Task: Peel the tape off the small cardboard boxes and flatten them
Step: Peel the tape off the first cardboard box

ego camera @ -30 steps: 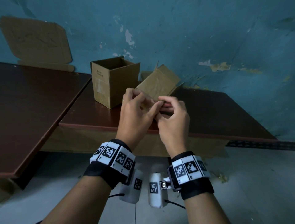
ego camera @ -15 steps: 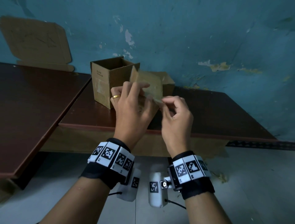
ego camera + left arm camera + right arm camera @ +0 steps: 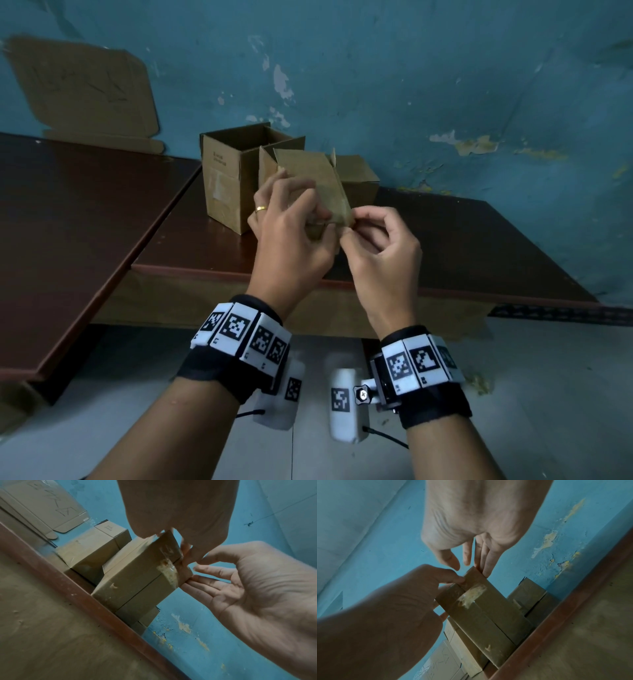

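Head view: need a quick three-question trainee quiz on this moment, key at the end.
1. True or false: the tape has been fully peeled off the held box.
2. Pick one. The left hand: A grips the held box; B lies flat on a table; C hangs idle.
3. Fill in: leaning against the wall at far left is a ___.

Key: 1 false, a strip of tape still crosses the flap seam. 2 A. 3 flattened cardboard.
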Action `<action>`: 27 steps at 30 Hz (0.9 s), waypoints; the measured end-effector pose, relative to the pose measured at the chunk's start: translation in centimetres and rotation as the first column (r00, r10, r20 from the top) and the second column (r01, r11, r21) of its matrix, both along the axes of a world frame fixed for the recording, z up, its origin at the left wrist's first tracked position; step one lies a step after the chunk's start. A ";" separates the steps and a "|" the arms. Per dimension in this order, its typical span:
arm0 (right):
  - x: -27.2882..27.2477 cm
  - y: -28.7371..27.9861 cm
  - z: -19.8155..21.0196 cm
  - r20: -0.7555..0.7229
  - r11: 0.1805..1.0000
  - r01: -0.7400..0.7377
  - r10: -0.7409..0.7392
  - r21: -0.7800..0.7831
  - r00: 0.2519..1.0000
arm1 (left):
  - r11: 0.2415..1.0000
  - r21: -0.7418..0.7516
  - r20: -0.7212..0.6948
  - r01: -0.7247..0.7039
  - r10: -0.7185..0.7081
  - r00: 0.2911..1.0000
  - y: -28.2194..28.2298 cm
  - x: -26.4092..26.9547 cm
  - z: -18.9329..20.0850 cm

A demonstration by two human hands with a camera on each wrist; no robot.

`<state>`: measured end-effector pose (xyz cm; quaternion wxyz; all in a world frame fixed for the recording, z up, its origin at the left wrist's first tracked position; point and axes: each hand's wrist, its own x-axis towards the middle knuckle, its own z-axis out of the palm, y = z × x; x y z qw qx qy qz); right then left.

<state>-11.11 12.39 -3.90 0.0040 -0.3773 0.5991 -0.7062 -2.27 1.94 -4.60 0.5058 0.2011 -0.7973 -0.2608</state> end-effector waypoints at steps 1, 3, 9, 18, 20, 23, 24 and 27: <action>0.0 0.0 0.0 -0.018 1.000 0.004 -0.004 0.003 1.000 | 0.999 0.008 -0.011 0.033 -0.033 0.999 -0.1 0.0 0.0; -0.3 -0.3 -0.2 -0.074 0.999 0.051 -0.050 0.012 0.996 | 0.997 0.006 -0.027 0.079 -0.079 0.997 -0.3 0.1 0.1; -0.7 -0.6 -0.4 -0.181 0.986 0.159 -0.148 0.049 0.972 | 0.998 -0.006 -0.037 0.061 -0.061 0.997 -0.4 0.5 0.3; -0.7 -0.1 0.2 -0.066 0.963 0.223 -0.215 0.148 0.974 | 0.994 0.088 -0.066 0.062 -0.056 0.996 -0.5 0.6 0.2; -0.7 0.1 0.3 -0.030 0.964 0.220 -0.218 0.150 0.975 | 0.986 0.135 -0.072 0.099 -0.090 0.993 -0.6 0.6 0.2; -0.7 0.3 0.5 -0.005 0.963 0.226 -0.228 0.148 0.974 | 0.971 0.199 -0.065 0.131 -0.120 0.991 -0.6 0.5 0.1; -0.6 0.3 0.5 0.016 0.968 0.217 -0.221 0.130 0.975 | 0.962 0.232 -0.051 0.141 -0.132 0.990 -0.6 0.5 0.2; -0.4 0.5 0.6 0.105 0.990 0.136 -0.138 0.032 0.985 | 0.939 0.306 0.000 0.158 -0.165 0.986 -0.6 0.5 0.3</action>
